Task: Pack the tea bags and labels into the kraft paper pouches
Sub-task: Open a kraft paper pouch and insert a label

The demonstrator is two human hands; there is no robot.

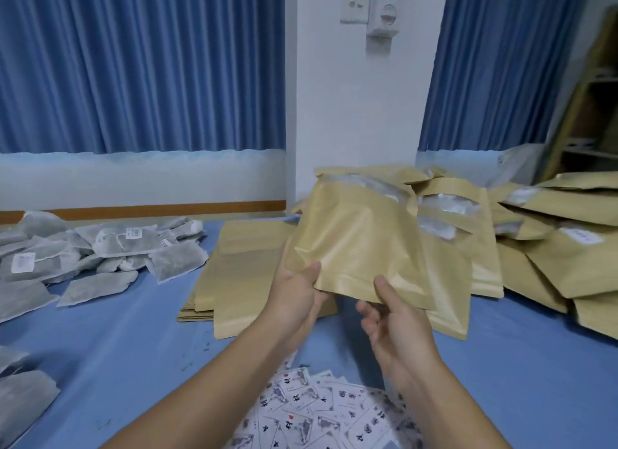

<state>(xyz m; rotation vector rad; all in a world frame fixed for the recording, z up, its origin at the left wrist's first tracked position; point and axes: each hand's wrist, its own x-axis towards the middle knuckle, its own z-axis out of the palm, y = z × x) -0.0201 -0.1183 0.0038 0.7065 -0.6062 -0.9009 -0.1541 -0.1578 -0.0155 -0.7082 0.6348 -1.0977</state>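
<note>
The left hand (297,291) and the right hand (394,318) hold one brown kraft paper pouch (357,244) up in the air over the blue cloth table (133,331), each hand pinching its bottom edge with the thumb on top and the fingers curled under. The gray mesh tea bags (100,248) lie in a pile on the left, and the white paper labels with black writing (317,412) lie close by, under the arms. A flat stack of empty brown pouches (240,268) sits just behind the hands, and a big heap of brown pouches (551,241) lies on the right.
</note>
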